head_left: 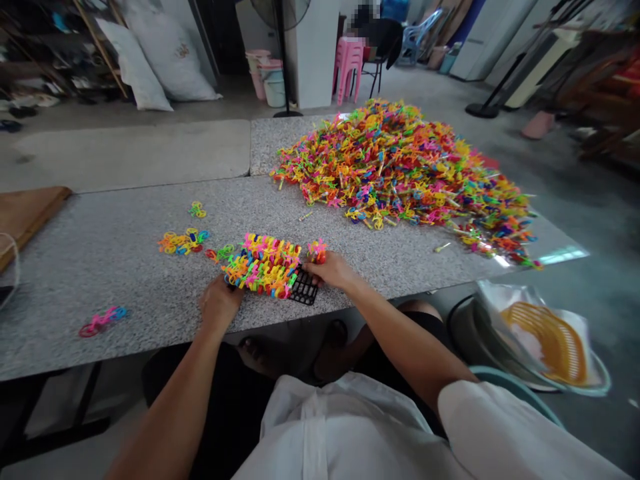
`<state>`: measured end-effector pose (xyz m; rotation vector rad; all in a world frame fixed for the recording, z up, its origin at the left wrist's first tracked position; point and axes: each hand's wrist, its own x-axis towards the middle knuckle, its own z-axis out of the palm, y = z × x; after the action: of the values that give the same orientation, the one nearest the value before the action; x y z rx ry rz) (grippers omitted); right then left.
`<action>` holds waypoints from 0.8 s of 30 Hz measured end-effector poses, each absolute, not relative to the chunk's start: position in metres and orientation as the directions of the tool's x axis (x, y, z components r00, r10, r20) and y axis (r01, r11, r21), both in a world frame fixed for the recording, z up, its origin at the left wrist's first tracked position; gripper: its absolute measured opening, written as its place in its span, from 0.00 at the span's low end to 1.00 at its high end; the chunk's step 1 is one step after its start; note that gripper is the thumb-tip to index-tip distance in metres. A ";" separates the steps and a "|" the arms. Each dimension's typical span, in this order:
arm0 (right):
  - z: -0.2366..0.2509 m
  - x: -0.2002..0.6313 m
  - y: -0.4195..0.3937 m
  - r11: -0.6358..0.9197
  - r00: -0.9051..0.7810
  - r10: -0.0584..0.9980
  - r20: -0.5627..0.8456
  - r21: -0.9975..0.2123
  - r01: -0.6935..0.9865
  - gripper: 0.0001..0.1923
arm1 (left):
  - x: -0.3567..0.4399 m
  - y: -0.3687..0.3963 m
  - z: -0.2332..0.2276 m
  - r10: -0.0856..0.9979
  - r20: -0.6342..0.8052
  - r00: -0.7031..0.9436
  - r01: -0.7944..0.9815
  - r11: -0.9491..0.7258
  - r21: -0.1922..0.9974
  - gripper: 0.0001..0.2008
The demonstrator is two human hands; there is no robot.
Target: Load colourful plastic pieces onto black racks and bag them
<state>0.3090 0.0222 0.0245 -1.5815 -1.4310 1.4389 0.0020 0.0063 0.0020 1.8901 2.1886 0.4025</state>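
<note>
A black plastic grid rack (305,288) lies at the near edge of the stone-topped table, with rows of small colourful plastic pieces (265,267) standing in most of it. Its right end shows bare slots. My left hand (220,301) is closed around the rack's left end, fingertips partly hidden. My right hand (330,272) grips the right end, thumb over the top edge and the other fingers hidden. A small cluster of pink and red pieces (317,251) sits just beyond the right hand; whether it is touched, I cannot tell.
A large heap of similar colourful pieces (400,167) covers the table's far right. Small loose groups (184,241) and a pink-blue bunch (103,321) lie to the left. A wooden board (30,213) is at the left edge. Below right stands a bucket with a yellow basket (547,340).
</note>
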 end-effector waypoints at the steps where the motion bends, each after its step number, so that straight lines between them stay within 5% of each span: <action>1: 0.026 0.305 0.024 -0.271 -0.171 0.922 -0.347 -0.895 0.354 0.08 | 0.002 0.006 0.002 0.989 0.015 -0.145 0.929 0.131 0.347 0.17; 11: 0.034 0.291 0.036 0.056 -0.214 0.947 -0.239 -0.533 0.845 0.10 | 0.001 0.005 0.001 0.988 0.004 -0.152 0.934 0.143 0.327 0.17; 24: 0.033 0.283 0.025 0.111 -0.216 0.951 -0.222 -0.407 0.907 0.14 | -0.001 0.006 -0.003 0.990 0.031 -0.139 0.933 0.121 0.338 0.18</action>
<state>0.2833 0.0249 0.0328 -1.9046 -2.2693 0.7139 -0.0014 0.0055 -0.0033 1.9151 2.1912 0.4129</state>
